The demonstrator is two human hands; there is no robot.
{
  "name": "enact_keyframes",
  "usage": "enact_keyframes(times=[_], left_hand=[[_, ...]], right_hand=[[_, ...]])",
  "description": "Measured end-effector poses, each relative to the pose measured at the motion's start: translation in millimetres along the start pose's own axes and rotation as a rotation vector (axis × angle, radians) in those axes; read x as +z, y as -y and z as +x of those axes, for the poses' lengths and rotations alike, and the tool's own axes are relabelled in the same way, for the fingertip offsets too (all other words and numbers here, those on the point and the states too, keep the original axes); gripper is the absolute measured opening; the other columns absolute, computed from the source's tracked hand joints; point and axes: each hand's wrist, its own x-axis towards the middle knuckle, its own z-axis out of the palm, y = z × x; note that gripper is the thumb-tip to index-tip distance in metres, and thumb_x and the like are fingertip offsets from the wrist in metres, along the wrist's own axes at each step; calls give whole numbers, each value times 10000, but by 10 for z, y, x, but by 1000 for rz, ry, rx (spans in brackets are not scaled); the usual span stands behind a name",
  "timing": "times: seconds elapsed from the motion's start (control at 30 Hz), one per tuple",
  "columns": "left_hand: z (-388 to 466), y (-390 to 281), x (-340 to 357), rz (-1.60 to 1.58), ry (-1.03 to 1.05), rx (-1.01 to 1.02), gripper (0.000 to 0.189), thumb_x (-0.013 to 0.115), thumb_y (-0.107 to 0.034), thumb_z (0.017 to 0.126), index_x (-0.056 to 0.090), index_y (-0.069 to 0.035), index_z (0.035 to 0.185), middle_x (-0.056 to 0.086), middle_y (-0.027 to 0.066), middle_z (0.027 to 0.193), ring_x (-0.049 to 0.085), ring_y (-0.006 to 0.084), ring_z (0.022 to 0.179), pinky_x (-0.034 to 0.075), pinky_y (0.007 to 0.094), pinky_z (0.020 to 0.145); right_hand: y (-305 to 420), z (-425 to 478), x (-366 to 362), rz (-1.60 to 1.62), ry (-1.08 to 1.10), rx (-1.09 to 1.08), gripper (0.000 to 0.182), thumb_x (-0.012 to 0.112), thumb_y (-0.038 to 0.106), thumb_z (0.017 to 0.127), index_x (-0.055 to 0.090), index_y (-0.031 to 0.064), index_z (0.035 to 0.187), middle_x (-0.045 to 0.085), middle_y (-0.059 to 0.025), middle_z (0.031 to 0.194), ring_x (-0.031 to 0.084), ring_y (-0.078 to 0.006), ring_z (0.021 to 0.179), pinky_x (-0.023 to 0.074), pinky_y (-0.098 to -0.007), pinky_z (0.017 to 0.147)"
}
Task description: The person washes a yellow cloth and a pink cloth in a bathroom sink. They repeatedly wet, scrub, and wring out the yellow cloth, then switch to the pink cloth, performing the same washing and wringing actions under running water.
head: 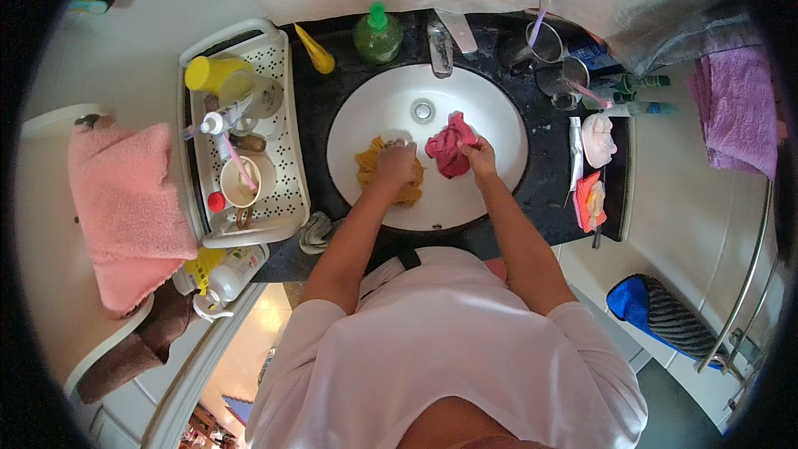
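Below me is a white oval sink basin with a metal drain stopper. My left hand is over a mustard-yellow cloth in the basin's left part, its fingers curled onto the fabric and partly hidden. To the right, a crumpled dark pink cloth lies against the basin, its right edge pinched between the thumb and fingers of my right hand. The two cloths are apart. A metal faucet stands at the back, and no running water is visible.
Left of the sink is a white perforated tray with cups and tubes. A green pump bottle and a yellow tube stand behind. Glass cups, small bottles and a pink sponge line the right side. A grey cloth lies front left.
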Motion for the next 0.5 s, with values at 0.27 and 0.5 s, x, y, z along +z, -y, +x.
enact_keyframes(times=[0.27,0.5], left_hand=[[474,-119,371,-533,-352,316,768,765,-187,659,397,-40,1317,475,205,1258,481,330,1164,401,405,963],[-78,-568,-517,-1714,-159,205,495,711,-107,657,527,-34,1110,575,100,992,577,287,920,456,339,845]], right_hand=[[1256,-745,1,967,216,88,283,530,151,836,547,7,1080,619,-100,1045,585,-237,1008,445,-375,914],[1369,-518,47,1065,129,151,207,544,211,833,589,41,942,638,-104,972,601,-252,939,466,-401,871]])
